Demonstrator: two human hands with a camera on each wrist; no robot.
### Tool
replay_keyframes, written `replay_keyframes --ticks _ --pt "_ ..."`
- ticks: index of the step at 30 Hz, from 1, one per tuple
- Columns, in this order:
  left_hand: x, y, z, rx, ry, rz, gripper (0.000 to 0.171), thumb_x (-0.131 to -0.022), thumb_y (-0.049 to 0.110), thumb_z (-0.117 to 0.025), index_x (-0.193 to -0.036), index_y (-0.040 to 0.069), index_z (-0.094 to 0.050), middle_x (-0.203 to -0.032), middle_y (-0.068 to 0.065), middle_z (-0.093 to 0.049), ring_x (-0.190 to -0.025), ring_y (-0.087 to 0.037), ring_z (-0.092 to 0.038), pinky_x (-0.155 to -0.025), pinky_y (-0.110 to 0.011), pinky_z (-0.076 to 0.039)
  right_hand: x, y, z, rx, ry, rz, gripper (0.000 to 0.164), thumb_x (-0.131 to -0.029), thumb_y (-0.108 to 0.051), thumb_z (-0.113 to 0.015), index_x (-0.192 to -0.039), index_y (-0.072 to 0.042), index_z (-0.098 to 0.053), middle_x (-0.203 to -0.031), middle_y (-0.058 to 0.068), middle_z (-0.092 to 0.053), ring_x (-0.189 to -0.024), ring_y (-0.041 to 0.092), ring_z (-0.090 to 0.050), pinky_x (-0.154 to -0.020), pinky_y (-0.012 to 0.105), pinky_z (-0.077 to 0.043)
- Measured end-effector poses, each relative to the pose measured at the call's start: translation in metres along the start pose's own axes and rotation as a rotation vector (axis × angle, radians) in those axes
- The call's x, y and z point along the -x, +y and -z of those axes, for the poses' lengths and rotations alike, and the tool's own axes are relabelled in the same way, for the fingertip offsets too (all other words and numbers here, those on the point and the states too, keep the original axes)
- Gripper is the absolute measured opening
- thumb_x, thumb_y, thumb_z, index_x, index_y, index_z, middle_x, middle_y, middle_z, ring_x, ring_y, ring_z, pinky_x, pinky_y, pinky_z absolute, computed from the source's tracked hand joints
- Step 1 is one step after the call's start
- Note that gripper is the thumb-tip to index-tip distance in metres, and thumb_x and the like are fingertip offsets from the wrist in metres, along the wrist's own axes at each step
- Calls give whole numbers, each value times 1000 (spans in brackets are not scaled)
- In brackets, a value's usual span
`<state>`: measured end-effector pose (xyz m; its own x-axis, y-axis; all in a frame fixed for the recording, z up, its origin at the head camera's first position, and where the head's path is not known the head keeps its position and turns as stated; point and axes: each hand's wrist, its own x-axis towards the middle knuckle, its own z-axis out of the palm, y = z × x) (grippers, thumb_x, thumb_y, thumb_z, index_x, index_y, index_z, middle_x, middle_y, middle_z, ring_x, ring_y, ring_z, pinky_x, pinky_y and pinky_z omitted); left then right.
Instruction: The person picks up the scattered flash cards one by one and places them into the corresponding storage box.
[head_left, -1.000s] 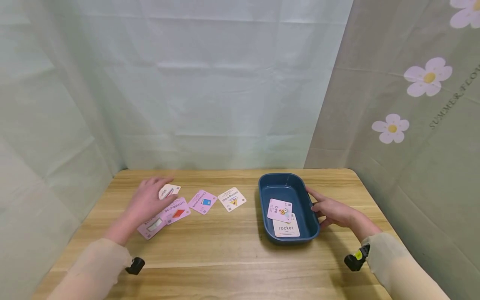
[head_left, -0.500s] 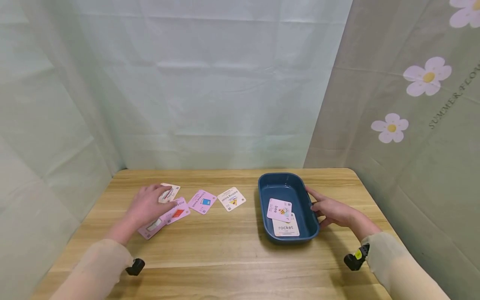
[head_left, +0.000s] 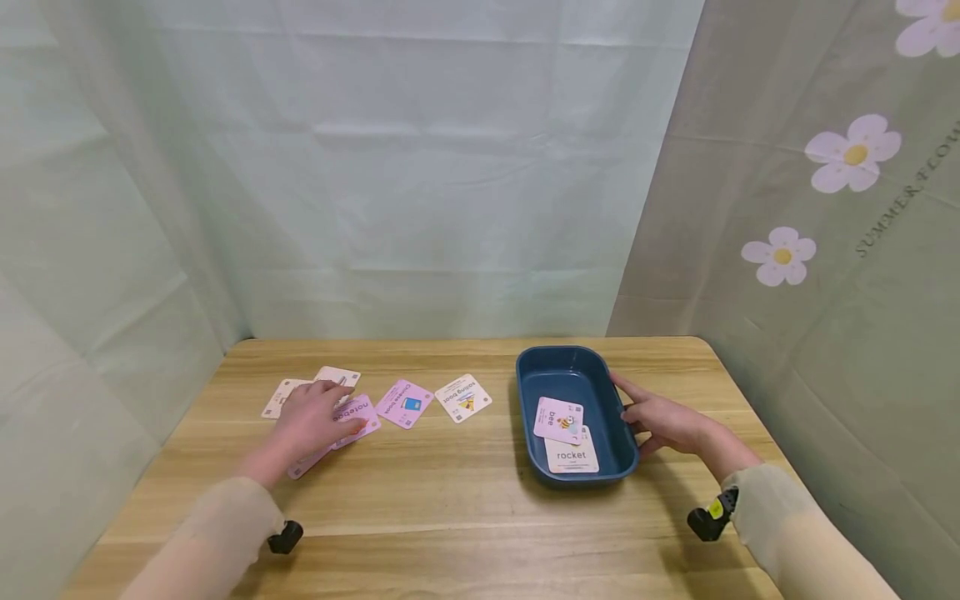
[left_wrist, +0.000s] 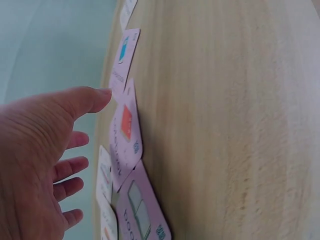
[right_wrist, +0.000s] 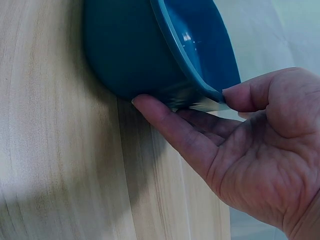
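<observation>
Fingers spread, my left hand hovers low over several picture cards at the table's left, its thumb close above the pink "notebook" card. Below that hand lies another pink card with a book picture, mostly covered in the head view. Two white cards lie beyond the fingers, one at the far left, one behind the fingertips. A blue tray stands at the right. My right hand holds its right side, thumb at the rim and fingers against the outer wall. Nothing shows in my left hand.
The pink "Chinese book" card and the white "sailing boat" card lie between the hands. Inside the tray, the "bee" card overlaps the "rocket" card. A pale cloth hangs behind the wooden table.
My left hand has moved to the right and lower over the pink cards, uncovering a white card at the far left. My right hand and the tray have stayed in place.
</observation>
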<state>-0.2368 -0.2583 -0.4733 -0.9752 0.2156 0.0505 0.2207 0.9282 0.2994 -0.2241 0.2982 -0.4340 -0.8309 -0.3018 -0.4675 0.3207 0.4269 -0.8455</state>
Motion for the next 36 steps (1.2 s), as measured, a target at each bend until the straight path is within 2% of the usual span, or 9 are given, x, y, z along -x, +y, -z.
replay_keyframes --ticks 4,12,22,36 --pt "-2 1 -5 3 5 0 73 -88 49 -75 -140 -1 -59 -140 -31 -49 -126 -54 -41 -104 -72 -28 1 -1 0 1 -4 4 78 -102 -3 -41 -166 -25 -2 -161 37 -16 -122 44 -58 -84 56 -58" --pt "-5 6 -12 32 14 17 78 -86 49 -78 -140 -3 -58 -141 -30 -48 -127 -51 -40 -102 -70 -31 2 -1 0 7 -4 4 78 -102 -4 -41 -166 -26 -2 -162 36 -13 -123 45 -56 -84 57 -57" --pt "-6 12 -15 9 -14 53 83 -86 51 -78 -143 -4 -54 -144 -32 -45 -129 -53 -36 -105 -71 -29 1 -1 -1 -1 2 3 76 -103 -3 -40 -166 -25 -2 -161 36 -14 -126 47 -53 -84 56 -58" --pt "-7 9 -16 4 0 68 80 -85 51 -79 -140 -4 -57 -143 -31 -45 -130 -53 -35 -104 -70 -29 1 -1 0 7 6 -4 77 -103 -3 -41 -166 -26 -3 -162 35 -12 -129 50 -48 -84 57 -57"
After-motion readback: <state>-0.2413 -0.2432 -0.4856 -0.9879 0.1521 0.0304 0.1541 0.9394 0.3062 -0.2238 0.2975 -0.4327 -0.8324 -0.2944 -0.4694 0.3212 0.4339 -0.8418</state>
